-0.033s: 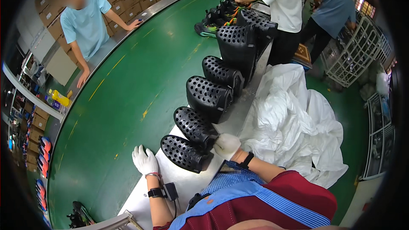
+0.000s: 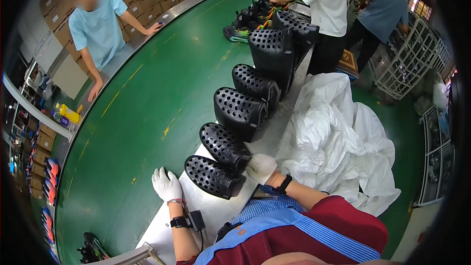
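My left hand [image 2: 167,185], in a white glove, lies flat with fingers slightly apart on the green belt [image 2: 132,137] beside the metal edge. My right hand [image 2: 260,168], gloved too, is closed at the heel end of a black clog [image 2: 222,142] full of round holes. Its fingertips are partly hidden there. A second black clog [image 2: 208,174] sits nearer to me, close alongside the first. Farther along the metal ledge [image 2: 272,132] stand more such clogs [image 2: 238,108], the far ones [image 2: 270,44] rising higher, as if stacked.
White plastic sheeting [image 2: 338,137] is heaped to my right. A person in light blue [image 2: 100,29] leans on the belt's far rim; a person in white [image 2: 326,0] works beside dark shoes [image 2: 245,22] farther up. A wire cart [image 2: 409,59] stands behind. Dark shoes [image 2: 92,248] lie at lower left.
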The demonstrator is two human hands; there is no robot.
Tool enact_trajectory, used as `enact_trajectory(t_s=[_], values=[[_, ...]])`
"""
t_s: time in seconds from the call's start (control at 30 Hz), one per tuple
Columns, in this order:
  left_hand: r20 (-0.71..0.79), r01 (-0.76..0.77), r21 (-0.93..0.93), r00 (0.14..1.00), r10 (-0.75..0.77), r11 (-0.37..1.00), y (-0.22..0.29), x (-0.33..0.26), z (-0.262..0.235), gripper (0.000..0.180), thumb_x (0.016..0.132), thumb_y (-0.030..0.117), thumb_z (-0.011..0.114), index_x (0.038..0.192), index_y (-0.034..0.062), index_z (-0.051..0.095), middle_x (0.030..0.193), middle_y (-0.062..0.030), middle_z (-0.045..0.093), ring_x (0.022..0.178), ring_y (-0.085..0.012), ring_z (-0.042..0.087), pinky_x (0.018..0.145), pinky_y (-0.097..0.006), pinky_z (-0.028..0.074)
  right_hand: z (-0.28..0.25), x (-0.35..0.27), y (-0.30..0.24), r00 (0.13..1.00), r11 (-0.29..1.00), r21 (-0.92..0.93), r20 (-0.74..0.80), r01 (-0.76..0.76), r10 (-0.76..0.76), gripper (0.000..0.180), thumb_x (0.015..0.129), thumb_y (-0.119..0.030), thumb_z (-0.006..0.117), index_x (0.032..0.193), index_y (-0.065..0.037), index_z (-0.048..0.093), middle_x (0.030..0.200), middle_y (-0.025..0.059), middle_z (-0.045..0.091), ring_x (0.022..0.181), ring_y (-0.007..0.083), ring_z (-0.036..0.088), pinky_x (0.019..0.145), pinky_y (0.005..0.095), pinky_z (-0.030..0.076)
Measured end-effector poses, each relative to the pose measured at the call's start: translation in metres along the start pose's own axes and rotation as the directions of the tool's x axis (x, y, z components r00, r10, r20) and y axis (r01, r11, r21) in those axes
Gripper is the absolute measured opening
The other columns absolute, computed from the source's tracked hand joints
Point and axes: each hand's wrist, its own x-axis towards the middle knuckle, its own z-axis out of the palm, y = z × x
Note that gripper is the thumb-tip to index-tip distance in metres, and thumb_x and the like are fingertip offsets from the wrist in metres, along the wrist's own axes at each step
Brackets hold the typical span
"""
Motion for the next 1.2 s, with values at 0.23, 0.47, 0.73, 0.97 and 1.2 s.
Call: enact_trajectory(t_s=[0.23, 0.47, 0.73, 0.97, 1.2], values=[[0.064, -0.021, 0.049, 0.998, 0.018, 0.999, -0.005, 0.007, 0.005, 0.049, 0.09, 0.03, 0.057, 0.132, 0.0038, 0.058, 0.144, -0.02, 0.049, 0.135, -0.0405, 0.041, 0.112, -0.05, 0.033, -0.002, 0.002, 0.0, 0.999, 1.0, -0.006, 0.038, 0.01, -0.01, 0.019, 0.079, -0.024, 0.064, 0.066, -0.01, 0.065, 0.068, 0.0102, 0.06, 0.065, 0.0318, 0.062, 0.056, 0.0435, 0.05], [0.378, 0.007, 0.227, 0.921, -0.095, 0.974, -0.027, 0.059, -0.026, 0.083, 0.078, 0.052, 0.068, 0.15, 0.022, 0.038, 0.157, -0.0167, 0.03, 0.143, -0.0418, 0.029, 0.106, -0.066, 0.034, -0.002, 0.007, 0.003, 0.995, 1.0, 0.004, 0.094, -0.017, 0.016, 0.019, 0.078, -0.023, 0.064, 0.064, -0.01, 0.065, 0.067, 0.0108, 0.06, 0.064, 0.0323, 0.062, 0.055, 0.0442, 0.05], [0.585, 0.083, 0.305, 0.77, -0.256, 0.949, -0.058, 0.124, -0.044, 0.119, 0.063, 0.061, 0.082, 0.158, 0.0288, 0.017, 0.162, -0.0224, 0.01, 0.144, -0.0536, 0.02, 0.112, -0.06, 0.034, -0.003, 0.002, 0.002, 0.991, 0.998, -0.05, 0.125, -0.037, 0.043, 0.018, 0.079, -0.024, 0.064, 0.067, -0.011, 0.063, 0.07, 0.0092, 0.058, 0.067, 0.0312, 0.061, 0.059, 0.0432, 0.05], [0.716, 0.034, 0.417, 0.603, -0.351, 0.908, -0.054, 0.164, -0.048, 0.152, 0.049, 0.061, 0.091, 0.158, 0.0265, -0.009, 0.16, -0.0325, -0.003, 0.145, -0.0446, 0.027, 0.114, -0.051, 0.036, -0.005, 0.004, -0.002, 0.978, 0.997, -0.026, 0.196, -0.073, 0.077, 0.02, 0.082, -0.024, 0.062, 0.069, -0.009, 0.063, 0.073, 0.0109, 0.059, 0.07, 0.0321, 0.061, 0.061, 0.0431, 0.05], [0.73, -0.02, 0.479, 0.564, -0.385, 0.878, -0.064, 0.174, -0.042, 0.16, 0.046, 0.063, 0.092, 0.156, 0.0253, -0.019, 0.158, -0.0349, -0.009, 0.145, -0.0459, 0.026, 0.115, -0.05, 0.035, -0.008, 0.01, -0.004, 0.963, 0.994, -0.035, 0.249, -0.1, 0.106, 0.022, 0.083, -0.025, 0.062, 0.068, -0.009, 0.063, 0.07, 0.0115, 0.058, 0.067, 0.0327, 0.06, 0.058, 0.0447, 0.049]])
